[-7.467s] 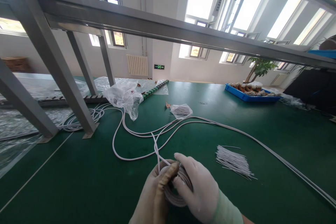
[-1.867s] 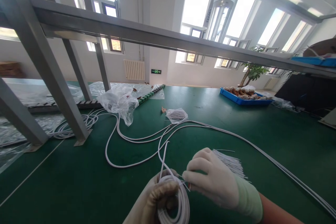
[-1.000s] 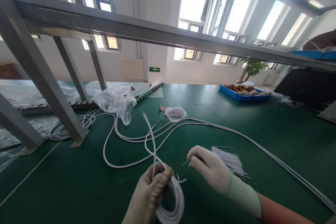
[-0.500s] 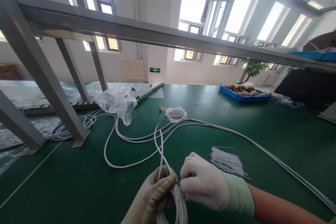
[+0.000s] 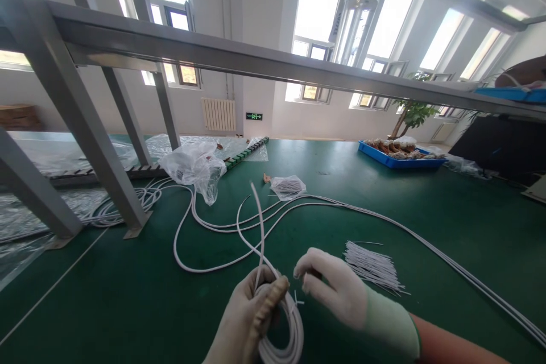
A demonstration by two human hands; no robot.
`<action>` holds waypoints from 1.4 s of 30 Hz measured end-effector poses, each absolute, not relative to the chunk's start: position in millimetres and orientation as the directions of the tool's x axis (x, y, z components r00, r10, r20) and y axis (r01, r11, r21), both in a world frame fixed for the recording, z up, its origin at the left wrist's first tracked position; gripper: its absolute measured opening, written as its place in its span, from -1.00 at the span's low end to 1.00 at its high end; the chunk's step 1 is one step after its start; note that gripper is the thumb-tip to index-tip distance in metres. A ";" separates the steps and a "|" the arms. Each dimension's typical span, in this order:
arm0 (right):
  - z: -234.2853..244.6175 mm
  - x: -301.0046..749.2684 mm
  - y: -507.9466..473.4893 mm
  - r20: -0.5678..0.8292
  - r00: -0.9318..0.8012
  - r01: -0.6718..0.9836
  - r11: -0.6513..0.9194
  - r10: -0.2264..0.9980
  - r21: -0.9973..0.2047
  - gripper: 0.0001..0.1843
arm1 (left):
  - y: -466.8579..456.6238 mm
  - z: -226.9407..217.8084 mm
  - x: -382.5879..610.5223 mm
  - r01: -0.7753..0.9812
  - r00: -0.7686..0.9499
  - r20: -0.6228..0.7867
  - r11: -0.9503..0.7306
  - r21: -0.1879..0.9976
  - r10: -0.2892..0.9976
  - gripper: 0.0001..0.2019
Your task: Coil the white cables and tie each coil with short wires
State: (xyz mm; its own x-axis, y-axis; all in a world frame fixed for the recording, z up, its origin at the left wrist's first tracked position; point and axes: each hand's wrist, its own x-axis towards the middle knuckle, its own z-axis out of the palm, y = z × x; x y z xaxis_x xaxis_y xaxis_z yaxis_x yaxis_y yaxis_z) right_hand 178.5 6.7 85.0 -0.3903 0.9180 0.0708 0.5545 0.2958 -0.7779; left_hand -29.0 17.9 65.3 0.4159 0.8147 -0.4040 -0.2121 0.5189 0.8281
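Observation:
A coil of white cable [image 5: 293,330] is gripped in my gloved left hand [image 5: 262,304], thumb pressed over its upper strands. One loose cable end rises above that hand, and another strand curves up beside it. On the coil's right side sits a white twist tie [image 5: 297,299] with its ends sticking out. My gloved right hand [image 5: 335,284] is just to the right of the tie, fingers curved and apart, holding nothing I can see. Beyond the right hand lies a pile of white twist ties [image 5: 374,266] on the green table [image 5: 205,313].
Long white cables [image 5: 396,227] run across the table to the right edge. A clear bag of ties [image 5: 288,186] lies ahead, crumpled plastic [image 5: 194,168] to the left. Metal posts [image 5: 106,173] of a rack stand left. A blue tray [image 5: 398,159] sits at the far right.
My right hand has let go of the twist tie on the coil and drawn slightly right, its fingers opening. The loose cable end above my left hand has sprung upward.

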 end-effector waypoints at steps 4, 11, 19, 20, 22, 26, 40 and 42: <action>82.4 190.2 10.9 0.293 -0.701 0.531 0.750 0.650 -0.394 -0.78 | 21.2 59.3 -33.0 -0.246 0.434 -0.448 0.581 0.776 0.782 -0.58; 84.1 162.7 5.4 0.055 -0.479 0.641 0.392 0.876 -0.660 -0.76 | 10.7 84.8 -32.3 -0.072 0.339 -0.367 0.413 0.908 0.866 -0.63; 94.2 167.0 7.9 -0.346 -0.408 0.389 -0.182 0.845 -0.903 -0.75 | 12.7 75.1 -34.7 -0.083 0.334 -0.362 0.409 0.909 0.870 -0.60; 91.8 170.7 7.7 -0.218 -0.374 0.424 -0.043 0.901 -0.905 -0.77 | 13.5 72.9 -37.1 -0.162 0.351 -0.391 0.467 0.869 0.851 -0.56; 86.2 177.0 7.3 0.071 -0.401 0.543 0.299 0.913 -0.785 -0.78 | 13.3 72.0 -42.3 -0.259 0.364 -0.424 0.528 0.809 0.829 -0.46; 79.8 181.4 8.3 0.303 -0.664 0.586 0.727 0.684 -0.357 -0.78 | 11.3 72.5 -45.2 -0.282 0.364 -0.444 0.552 0.785 0.818 -0.44; 78.7 154.6 10.0 -0.440 -0.317 0.560 -0.209 0.840 -0.802 -0.74 | 7.2 76.0 -30.1 -0.066 0.212 -0.322 0.342 0.937 0.923 -0.65; 82.9 161.1 9.6 -0.267 -0.321 0.536 -0.058 0.909 -0.842 -0.75 | 11.6 71.3 -33.7 -0.172 0.269 -0.357 0.409 0.896 0.894 -0.63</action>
State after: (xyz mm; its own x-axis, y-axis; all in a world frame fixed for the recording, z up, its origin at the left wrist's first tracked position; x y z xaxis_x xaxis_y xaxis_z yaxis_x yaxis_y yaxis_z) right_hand 161.1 9.6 82.9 -0.3207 0.9088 -0.2667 0.5356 -0.0583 -0.8425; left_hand -33.7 11.6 71.3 0.2693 0.8945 -0.3570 -0.1717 0.4093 0.8961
